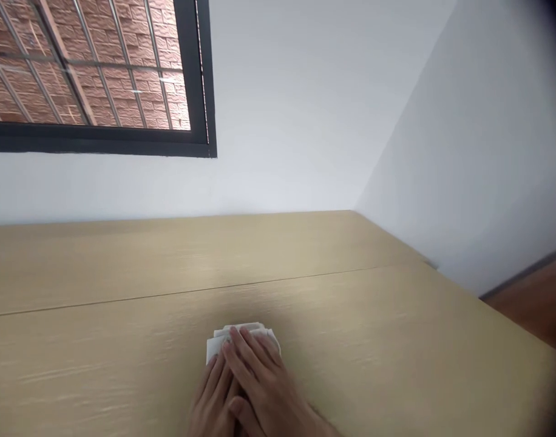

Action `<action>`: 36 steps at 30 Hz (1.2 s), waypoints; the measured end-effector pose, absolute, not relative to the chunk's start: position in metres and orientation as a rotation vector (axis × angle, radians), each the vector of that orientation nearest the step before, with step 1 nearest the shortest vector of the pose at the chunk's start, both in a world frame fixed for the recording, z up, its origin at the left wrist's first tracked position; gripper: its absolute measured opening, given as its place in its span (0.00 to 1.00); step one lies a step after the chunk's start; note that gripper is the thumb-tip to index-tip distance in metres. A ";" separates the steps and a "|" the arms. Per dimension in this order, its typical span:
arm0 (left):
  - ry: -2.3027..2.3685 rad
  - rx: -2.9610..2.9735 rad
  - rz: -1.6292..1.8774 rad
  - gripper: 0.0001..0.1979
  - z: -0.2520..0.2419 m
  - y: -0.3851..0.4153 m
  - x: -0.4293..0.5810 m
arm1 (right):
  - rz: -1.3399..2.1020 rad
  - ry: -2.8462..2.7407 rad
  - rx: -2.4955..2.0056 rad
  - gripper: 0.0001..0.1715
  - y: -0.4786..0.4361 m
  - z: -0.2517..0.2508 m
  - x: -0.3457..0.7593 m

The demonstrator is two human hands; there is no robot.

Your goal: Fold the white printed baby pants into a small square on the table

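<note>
A folded white wipe (215, 348), of paper or cloth, lies on the pale wood-coloured tabletop (378, 340). Both my hands rest on it near the bottom middle of the view. My left hand (215, 400) lies with its fingers stretched forward, their tips on the wipe's left part. Overlapping it from the right is my right hand (264, 382), palm down and fingers extended over the wipe. Most of the wipe is hidden under the hands, and only its far edge and left corner show in stacked layers.
A thin seam runs across the tabletop, beyond the hands. White walls (296, 121) meet at the table's far right corner. At the upper left is a dark-framed window (204, 91) with metal bars and brick outside. Brown floor (537, 297) shows past the right edge.
</note>
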State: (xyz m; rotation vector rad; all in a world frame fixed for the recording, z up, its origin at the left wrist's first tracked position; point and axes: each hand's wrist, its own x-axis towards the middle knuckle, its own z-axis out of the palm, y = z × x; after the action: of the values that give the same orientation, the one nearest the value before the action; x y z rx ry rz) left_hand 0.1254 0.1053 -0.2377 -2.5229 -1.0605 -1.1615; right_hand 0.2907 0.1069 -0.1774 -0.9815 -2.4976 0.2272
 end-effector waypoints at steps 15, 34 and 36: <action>-1.161 -2.577 -0.971 0.22 -0.226 0.111 0.111 | 0.237 -2.331 -1.161 0.33 0.115 -0.189 0.329; -1.138 -2.706 -1.164 0.19 -0.218 0.106 0.107 | 0.140 -2.302 -0.864 0.25 0.118 -0.177 0.340; -1.095 -2.676 -1.229 0.18 -0.214 0.102 0.102 | 0.069 -2.257 -0.826 0.21 0.112 -0.173 0.342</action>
State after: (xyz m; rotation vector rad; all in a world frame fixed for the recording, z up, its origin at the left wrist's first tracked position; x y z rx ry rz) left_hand 0.1019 0.1019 -0.2136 -2.6756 -1.0946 -1.2295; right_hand 0.3416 0.1125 -0.1731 -0.8259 -2.2570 0.0690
